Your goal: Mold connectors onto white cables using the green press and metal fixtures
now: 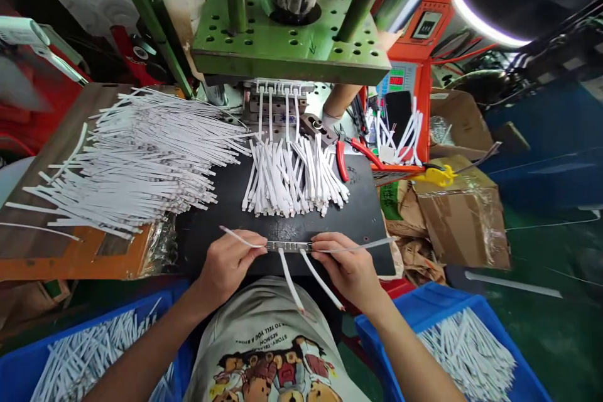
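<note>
Held metal bar [289, 246] at near edge of black mat [358, 213], long axis 9-to-3, L hand [230, 267] pinching 9 end, R hand [351, 267] pinching 3 end, both equally near, 2 white cables [291, 282] trailing twd 6.

A narrow grey metal bar [289, 246] lies level and crosswise at the black worktop's [211, 226] near edge, its ends pinched by the left hand [228, 264] and right hand [351, 270]. Thin white cables [291, 281] leave it: two trail near, one left, one right.
</note>
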A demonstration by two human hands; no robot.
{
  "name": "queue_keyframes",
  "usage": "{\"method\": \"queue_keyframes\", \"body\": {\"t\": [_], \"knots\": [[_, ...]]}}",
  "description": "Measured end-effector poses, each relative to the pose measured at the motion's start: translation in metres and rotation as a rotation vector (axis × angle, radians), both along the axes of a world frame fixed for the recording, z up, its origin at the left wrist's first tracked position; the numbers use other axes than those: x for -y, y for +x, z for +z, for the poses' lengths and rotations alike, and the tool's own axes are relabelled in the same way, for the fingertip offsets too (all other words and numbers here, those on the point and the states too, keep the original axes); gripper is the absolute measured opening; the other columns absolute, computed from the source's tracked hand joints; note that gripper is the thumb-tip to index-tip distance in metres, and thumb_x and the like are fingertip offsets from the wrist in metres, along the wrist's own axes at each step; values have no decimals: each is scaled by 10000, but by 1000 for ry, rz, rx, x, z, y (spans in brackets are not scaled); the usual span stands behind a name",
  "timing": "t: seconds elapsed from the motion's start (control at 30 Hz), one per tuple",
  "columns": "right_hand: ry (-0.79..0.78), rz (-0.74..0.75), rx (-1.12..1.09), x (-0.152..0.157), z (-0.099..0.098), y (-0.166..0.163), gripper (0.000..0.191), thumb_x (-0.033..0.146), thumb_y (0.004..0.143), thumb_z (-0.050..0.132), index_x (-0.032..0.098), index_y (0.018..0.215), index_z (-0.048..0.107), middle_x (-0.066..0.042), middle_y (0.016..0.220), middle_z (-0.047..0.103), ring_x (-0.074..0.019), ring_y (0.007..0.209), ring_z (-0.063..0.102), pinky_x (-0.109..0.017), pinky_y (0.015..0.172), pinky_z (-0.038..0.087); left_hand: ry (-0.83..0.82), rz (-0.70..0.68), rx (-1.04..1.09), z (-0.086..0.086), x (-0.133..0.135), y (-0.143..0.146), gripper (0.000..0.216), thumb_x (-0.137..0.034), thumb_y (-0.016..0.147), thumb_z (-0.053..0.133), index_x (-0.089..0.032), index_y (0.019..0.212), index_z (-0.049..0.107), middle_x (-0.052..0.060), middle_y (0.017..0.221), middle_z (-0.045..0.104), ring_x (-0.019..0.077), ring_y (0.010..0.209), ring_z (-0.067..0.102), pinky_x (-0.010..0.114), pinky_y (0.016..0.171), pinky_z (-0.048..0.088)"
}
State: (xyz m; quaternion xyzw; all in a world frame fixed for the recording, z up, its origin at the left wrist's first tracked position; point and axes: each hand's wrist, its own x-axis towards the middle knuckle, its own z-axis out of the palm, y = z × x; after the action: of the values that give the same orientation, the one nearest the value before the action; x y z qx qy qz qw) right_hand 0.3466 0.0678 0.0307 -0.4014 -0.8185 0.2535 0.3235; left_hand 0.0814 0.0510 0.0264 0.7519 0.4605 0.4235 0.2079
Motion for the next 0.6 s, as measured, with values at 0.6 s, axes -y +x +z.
{"method": "queue_keyframes", "body": {"t": [0.6], "knots": [[-18, 96, 409, -134, 54, 0, 179, 206, 939, 551, 175, 1086, 646, -88, 1002, 682, -219, 897, 641, -327, 791, 490, 49, -243, -383, 47, -84, -28, 279, -130, 956, 459, -190, 1171, 626, 89, 1082, 684, 191, 1018, 646, 333, 904, 545]]}}
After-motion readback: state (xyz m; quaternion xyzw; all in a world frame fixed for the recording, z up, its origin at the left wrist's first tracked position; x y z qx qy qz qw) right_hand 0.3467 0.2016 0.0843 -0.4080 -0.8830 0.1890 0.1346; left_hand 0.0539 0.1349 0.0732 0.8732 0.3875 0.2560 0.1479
